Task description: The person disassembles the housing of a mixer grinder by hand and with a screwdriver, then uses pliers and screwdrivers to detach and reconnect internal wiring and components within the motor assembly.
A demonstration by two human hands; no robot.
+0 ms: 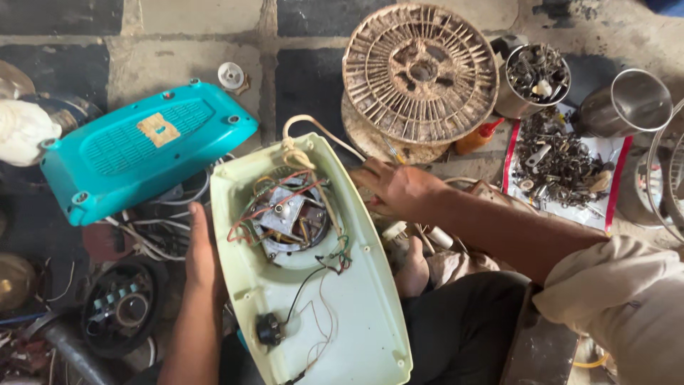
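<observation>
A pale green plastic appliance housing (356, 314) lies open side up between my arms. Inside it sit a round motor (288, 217) with coloured wires, thin black and white leads, and a black knob part (269, 329). My left hand (201, 257) presses flat against the housing's left edge. My right hand (399, 187) rests at the housing's right rim near the top, fingers curled; whether it holds something is unclear. A cream cord knot (296, 153) enters the housing at its top.
A teal plastic cover (142, 146) lies at the left. A dusty round fan grille (420, 71) stands behind. Metal cups (534, 75) and a sheet of small screws and parts (559, 167) lie at the right. Wires and a black round part (117, 306) clutter the lower left.
</observation>
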